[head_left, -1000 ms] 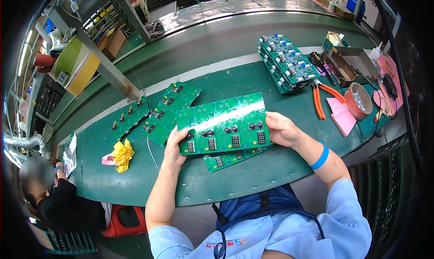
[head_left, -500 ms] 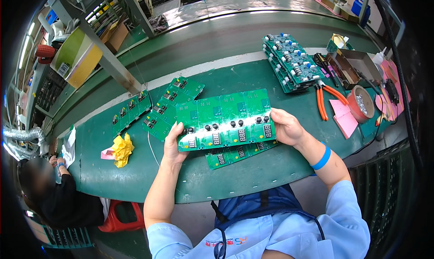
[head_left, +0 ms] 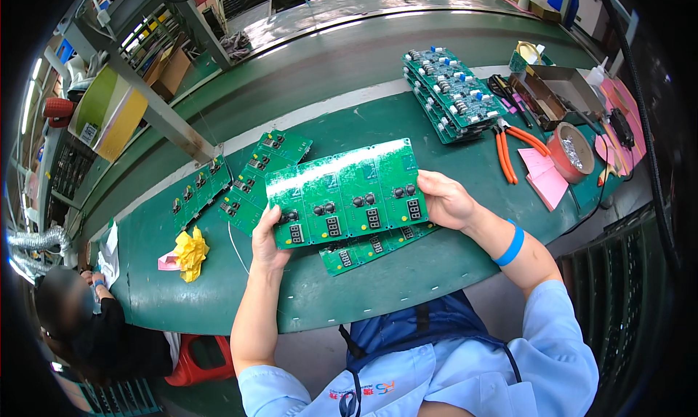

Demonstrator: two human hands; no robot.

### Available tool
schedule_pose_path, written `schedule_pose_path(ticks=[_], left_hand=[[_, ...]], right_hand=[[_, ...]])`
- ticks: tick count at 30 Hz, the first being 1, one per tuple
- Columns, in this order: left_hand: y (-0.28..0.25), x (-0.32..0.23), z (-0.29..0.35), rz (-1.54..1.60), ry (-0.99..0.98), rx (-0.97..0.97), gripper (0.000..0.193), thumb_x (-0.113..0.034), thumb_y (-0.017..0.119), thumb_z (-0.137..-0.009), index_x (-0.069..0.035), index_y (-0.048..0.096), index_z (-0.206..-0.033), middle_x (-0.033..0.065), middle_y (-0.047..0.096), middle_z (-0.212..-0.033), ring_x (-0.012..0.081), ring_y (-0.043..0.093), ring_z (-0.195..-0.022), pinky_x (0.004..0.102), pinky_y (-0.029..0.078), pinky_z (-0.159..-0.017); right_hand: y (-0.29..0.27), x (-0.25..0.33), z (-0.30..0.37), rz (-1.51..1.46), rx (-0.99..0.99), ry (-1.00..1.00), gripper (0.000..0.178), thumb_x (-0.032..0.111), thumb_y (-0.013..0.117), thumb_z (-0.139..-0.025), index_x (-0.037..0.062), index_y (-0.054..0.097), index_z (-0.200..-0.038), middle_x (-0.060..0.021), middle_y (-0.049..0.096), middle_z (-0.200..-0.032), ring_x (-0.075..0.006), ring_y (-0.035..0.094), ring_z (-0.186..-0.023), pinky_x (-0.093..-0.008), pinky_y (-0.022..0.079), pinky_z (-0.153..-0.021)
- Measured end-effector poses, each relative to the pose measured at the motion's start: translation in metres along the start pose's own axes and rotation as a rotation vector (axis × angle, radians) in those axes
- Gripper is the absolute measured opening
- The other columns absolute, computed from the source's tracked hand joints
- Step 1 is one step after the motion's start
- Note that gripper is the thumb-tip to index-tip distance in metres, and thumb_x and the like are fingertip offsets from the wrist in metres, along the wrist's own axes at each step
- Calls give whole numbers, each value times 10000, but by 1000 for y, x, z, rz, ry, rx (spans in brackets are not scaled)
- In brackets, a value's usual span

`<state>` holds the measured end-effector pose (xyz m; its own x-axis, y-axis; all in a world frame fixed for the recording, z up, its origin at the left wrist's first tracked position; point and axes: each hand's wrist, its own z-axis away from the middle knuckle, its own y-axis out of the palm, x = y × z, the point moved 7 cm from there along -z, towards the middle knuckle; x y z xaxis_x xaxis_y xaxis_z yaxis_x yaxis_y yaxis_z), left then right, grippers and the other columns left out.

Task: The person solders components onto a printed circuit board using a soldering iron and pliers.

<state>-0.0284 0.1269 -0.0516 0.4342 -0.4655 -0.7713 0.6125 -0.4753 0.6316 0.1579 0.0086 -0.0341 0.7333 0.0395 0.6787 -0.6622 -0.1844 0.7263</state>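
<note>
Between my hands is a wide green circuit board panel (head_left: 342,188), tilted so that light glares across its upper part. Black round buttons and small digit displays run along its lower half. My left hand (head_left: 268,239) grips its left edge with the thumb on top; my right hand (head_left: 445,200) grips the right edge the same way. Partly hidden beneath it, a second circuit board panel (head_left: 345,259) lies on the green table (head_left: 349,297). Further circuit boards (head_left: 251,173) lie just beyond my left hand, and one more board (head_left: 201,190) rests left of those.
Stacked populated boards (head_left: 454,90) stand at the back right. Near them are orange-handled pliers (head_left: 507,159), pink paper (head_left: 543,178), a tape roll (head_left: 571,153) and an open metal box (head_left: 556,93). Crumpled yellow paper (head_left: 191,253) lies left. A co-worker (head_left: 102,330) sits at the far left.
The panel in my hands has tilted, and the glare has shifted to its upper part. The whole view has moved slightly; both hands keep their hold on the edges.
</note>
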Motion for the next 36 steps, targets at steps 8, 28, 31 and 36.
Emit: schedule_pose_path(ticks=[8,28,31,36], left_hand=[[-4,1,2,43,-7,29,447,-183,484,-715,-19,350,-1108,104,473,-1036,215,485,-921,344,389,-796],[2,7,-1,43,-29,53,451,-142,486,-719,-17,328,-1123,95,463,-1053,202,470,-947,325,375,-813],[8,5,0,-12,-7,80,478,-148,490,-716,-10,310,-1137,101,452,-1065,200,463,-957,321,374,-818],[11,5,-1,-70,-11,87,513,-160,495,-716,-6,280,-1156,100,440,-1077,193,457,-966,312,370,-825]], right_hand=[[-8,-1,0,-19,-40,-4,411,215,341,-836,-37,284,-1156,-127,395,-1139,-211,425,-1016,-347,360,-839],[-19,0,1,-74,-201,-20,348,260,275,-858,12,408,-1064,-93,487,-1030,-190,490,-921,-326,403,-775],[-21,1,1,-44,-177,-29,347,261,277,-858,9,411,-1056,-92,491,-1018,-189,492,-911,-328,403,-772],[-19,4,1,-9,-247,-22,351,265,279,-857,5,411,-1052,-96,493,-1008,-194,496,-892,-329,404,-766]])
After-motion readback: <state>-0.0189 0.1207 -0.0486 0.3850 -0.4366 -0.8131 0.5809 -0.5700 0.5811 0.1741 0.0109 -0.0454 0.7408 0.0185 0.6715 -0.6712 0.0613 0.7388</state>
